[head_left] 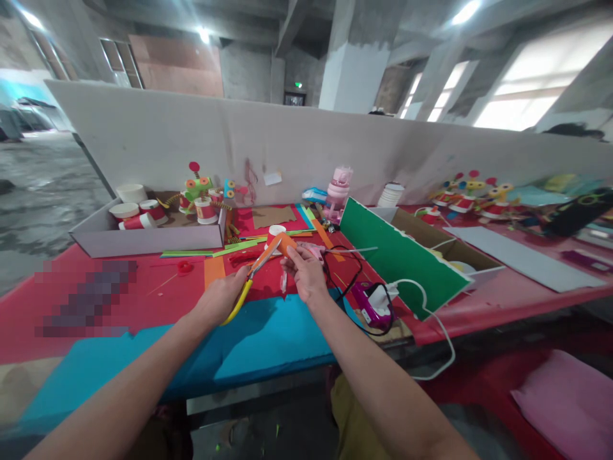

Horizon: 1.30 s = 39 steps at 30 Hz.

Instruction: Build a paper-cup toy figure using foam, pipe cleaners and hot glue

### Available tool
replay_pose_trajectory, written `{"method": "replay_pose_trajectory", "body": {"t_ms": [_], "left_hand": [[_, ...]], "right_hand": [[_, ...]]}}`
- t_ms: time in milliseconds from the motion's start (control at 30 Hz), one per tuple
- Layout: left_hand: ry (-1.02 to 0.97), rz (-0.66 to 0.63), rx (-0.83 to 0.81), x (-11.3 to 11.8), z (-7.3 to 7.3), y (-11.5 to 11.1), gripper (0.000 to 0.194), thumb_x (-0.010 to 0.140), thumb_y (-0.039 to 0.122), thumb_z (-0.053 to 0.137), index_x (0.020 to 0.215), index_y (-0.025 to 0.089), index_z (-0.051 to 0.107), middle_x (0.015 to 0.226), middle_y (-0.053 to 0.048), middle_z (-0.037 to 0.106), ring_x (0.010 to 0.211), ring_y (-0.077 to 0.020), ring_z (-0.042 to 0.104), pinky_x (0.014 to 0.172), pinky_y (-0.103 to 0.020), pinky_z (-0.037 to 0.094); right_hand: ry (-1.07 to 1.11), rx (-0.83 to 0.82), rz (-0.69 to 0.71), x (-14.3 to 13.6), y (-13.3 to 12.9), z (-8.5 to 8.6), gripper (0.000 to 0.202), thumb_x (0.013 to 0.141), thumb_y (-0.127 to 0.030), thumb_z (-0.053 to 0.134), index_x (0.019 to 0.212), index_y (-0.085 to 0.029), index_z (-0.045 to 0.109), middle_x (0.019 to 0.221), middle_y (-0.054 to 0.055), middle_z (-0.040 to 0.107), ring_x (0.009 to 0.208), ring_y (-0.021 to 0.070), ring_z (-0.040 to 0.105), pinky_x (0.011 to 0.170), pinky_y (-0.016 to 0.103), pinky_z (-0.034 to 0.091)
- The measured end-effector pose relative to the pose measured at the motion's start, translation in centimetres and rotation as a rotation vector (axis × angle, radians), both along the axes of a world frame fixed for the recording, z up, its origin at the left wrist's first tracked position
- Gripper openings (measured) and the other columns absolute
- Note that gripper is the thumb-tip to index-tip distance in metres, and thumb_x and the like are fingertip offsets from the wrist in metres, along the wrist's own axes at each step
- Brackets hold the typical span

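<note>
My left hand (224,295) is closed on the yellow handles of a pair of scissors (243,295), whose blades point up and to the right. An orange paper piece (285,244) is pinched in the fingers of my right hand (302,273). The blades reach this paper, and an orange strip lies along them; I cannot tell whether they are cutting. Just behind stands a red and white paper cup (276,233). Below my hands a blue sheet (268,332) covers the table's front edge. Another orange paper piece (214,271) lies left of the scissors.
At the left a shallow box (148,240) holds paper cups and a green cup figure (198,186). A green board (397,255) leans at the right beside a purple power strip (371,305) with cables. A pink bottle (338,190) stands near the white partition (297,140).
</note>
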<state>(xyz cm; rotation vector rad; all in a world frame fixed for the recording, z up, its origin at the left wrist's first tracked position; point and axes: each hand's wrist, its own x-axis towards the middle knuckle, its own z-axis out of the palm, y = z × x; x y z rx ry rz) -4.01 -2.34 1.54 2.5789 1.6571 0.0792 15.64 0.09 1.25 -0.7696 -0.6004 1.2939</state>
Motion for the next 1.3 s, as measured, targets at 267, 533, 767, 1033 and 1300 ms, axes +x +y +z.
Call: {"method": "replay_pose_trajectory", "body": {"t_ms": [267,533,767,1033,1300], "left_hand": [[0.007,-0.026,0.034,-0.1,-0.2,0.0,0.042,0.094,0.03,0.033,0.134,0.017,0.035,0.084,-0.009,0.066,0.08,-0.0264,0.068,0.067,-0.03,0.046],[-0.011,-0.045,0.053,0.0,-0.3,0.0,0.04,0.093,0.028,0.035,0.132,0.017,0.036,0.102,-0.011,0.066,0.09,-0.0255,0.067,0.067,-0.028,0.047],[0.029,-0.003,0.033,-0.2,-0.6,0.3,0.044,0.094,0.033,0.034,0.136,0.017,0.034,0.091,-0.01,0.066,0.085,-0.0266,0.068,0.067,-0.029,0.047],[0.033,0.025,-0.011,0.2,0.2,-0.1,0.041,0.093,0.028,0.035,0.132,0.018,0.038,0.088,-0.01,0.066,0.084,-0.0264,0.068,0.069,-0.03,0.047],[-0.003,-0.044,0.033,0.2,0.1,-0.4,0.042,0.093,0.027,0.034,0.133,0.017,0.038,0.106,-0.014,0.066,0.094,-0.0275,0.067,0.073,-0.032,0.049]], "right_hand": [[0.13,-0.05,0.08,0.5,0.0,0.3,0.023,0.07,-0.029,0.08,0.084,-0.02,0.064,0.063,-0.006,0.068,0.05,0.0089,0.065,0.05,0.018,0.055],[0.047,-0.048,0.05,0.2,0.0,0.1,0.02,0.067,-0.025,0.081,0.076,-0.018,0.065,0.061,-0.007,0.068,0.047,0.006,0.061,0.047,0.014,0.05],[-0.012,-0.028,0.046,-0.2,0.0,-0.4,0.027,0.06,-0.034,0.083,0.072,-0.018,0.065,0.057,-0.007,0.065,0.049,0.0064,0.061,0.05,0.014,0.047],[-0.023,-0.03,0.042,-0.1,-0.1,-0.4,0.027,0.061,-0.034,0.083,0.073,-0.017,0.066,0.056,-0.006,0.065,0.048,0.0057,0.061,0.05,0.013,0.047],[0.168,-0.161,0.089,0.4,0.0,0.1,0.022,0.075,-0.035,0.076,0.081,-0.019,0.063,0.054,-0.008,0.061,0.042,0.0074,0.058,0.04,0.016,0.047]]}}
